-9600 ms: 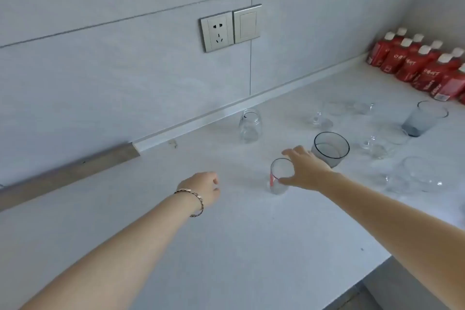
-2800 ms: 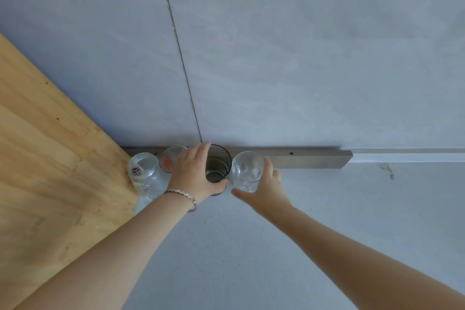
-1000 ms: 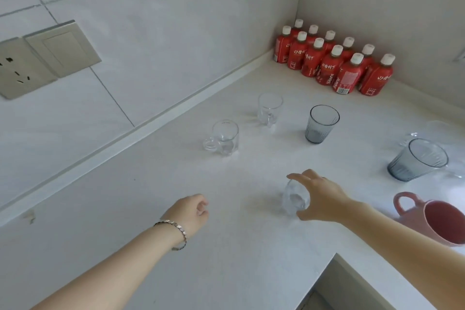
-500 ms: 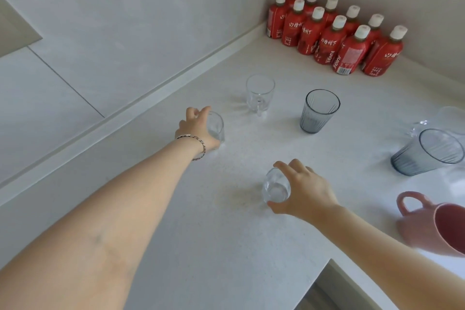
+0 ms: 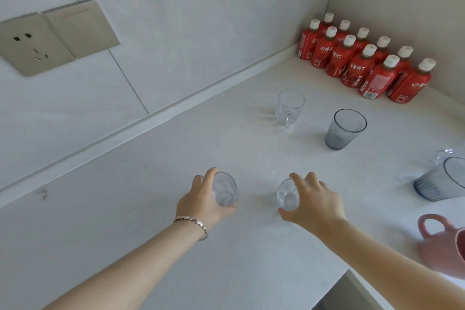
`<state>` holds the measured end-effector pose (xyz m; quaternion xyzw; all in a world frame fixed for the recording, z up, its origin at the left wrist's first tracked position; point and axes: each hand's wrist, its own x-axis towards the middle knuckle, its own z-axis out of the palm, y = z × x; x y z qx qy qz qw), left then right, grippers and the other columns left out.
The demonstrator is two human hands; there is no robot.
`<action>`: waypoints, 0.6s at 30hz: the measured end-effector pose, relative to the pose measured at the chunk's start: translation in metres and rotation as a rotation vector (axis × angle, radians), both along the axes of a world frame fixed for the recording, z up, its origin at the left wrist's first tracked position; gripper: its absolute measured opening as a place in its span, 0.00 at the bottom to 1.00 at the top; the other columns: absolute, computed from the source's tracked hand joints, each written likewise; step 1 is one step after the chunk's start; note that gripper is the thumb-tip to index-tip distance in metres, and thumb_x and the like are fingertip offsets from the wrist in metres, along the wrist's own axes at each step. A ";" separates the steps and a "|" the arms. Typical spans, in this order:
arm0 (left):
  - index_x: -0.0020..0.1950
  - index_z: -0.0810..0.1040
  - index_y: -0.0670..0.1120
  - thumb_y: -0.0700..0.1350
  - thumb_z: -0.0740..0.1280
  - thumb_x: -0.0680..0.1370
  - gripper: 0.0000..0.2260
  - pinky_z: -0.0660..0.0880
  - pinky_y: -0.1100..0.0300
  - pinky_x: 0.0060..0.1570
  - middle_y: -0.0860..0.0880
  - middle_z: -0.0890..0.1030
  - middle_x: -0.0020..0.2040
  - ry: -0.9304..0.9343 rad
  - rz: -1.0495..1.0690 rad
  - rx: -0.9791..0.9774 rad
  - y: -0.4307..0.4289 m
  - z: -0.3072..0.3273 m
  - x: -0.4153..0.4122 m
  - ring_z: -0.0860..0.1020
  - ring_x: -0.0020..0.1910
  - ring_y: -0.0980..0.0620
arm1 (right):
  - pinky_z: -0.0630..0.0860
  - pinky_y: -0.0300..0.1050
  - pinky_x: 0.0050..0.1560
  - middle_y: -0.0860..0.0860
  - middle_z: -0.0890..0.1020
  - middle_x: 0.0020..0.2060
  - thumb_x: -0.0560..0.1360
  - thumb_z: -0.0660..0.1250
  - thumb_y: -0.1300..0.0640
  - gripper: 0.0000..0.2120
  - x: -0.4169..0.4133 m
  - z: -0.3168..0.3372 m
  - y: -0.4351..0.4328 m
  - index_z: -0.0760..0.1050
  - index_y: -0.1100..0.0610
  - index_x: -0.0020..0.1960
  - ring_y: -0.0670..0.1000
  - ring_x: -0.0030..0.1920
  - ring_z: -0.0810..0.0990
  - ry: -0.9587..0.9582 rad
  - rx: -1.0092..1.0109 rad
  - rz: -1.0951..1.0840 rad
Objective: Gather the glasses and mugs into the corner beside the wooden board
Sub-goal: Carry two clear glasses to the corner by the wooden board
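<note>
My left hand [image 5: 203, 200] grips a clear glass mug [image 5: 224, 192] just above the white counter. My right hand [image 5: 313, 202] holds a small clear glass [image 5: 287, 194] beside it. Farther back stands another clear glass mug [image 5: 289, 106] with its handle toward me. To its right is a grey ribbed tumbler [image 5: 344, 129]. A second grey ribbed glass [image 5: 442, 180] stands at the right edge, with a clear glass [image 5: 442, 155] partly hidden behind it. A pink mug [image 5: 442, 241] sits at the lower right. The wooden board is out of view.
Several red juice bottles [image 5: 362, 65] stand in the far right corner. A socket and switch plate [image 5: 54, 35] is on the tiled wall at left. The counter's front edge [image 5: 352, 278] drops off at lower right.
My left hand has closed on the clear mug and drawn it back toward me and to the left. My right hand still holds the small glass, moved slightly nearer.
</note>
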<state>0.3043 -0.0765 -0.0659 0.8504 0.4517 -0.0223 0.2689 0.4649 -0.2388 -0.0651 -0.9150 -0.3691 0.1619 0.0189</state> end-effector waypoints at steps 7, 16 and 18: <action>0.62 0.61 0.64 0.62 0.70 0.62 0.32 0.67 0.63 0.35 0.58 0.67 0.48 -0.032 0.236 0.043 0.025 0.032 -0.160 0.75 0.39 0.52 | 0.73 0.43 0.47 0.50 0.70 0.59 0.64 0.68 0.33 0.40 -0.116 0.030 0.081 0.58 0.45 0.70 0.52 0.57 0.76 0.075 0.023 0.209; 0.63 0.62 0.62 0.61 0.71 0.63 0.32 0.68 0.62 0.41 0.56 0.68 0.51 -0.019 0.621 0.056 0.058 0.029 -0.443 0.80 0.48 0.50 | 0.68 0.39 0.41 0.47 0.71 0.54 0.60 0.70 0.33 0.39 -0.363 0.037 0.179 0.62 0.42 0.67 0.50 0.50 0.79 0.276 0.108 0.368; 0.63 0.62 0.62 0.62 0.70 0.63 0.31 0.68 0.62 0.39 0.57 0.67 0.50 0.012 0.677 0.046 0.067 0.023 -0.509 0.79 0.46 0.50 | 0.68 0.39 0.42 0.47 0.71 0.54 0.60 0.70 0.33 0.40 -0.422 0.034 0.198 0.62 0.41 0.67 0.50 0.51 0.79 0.284 0.102 0.396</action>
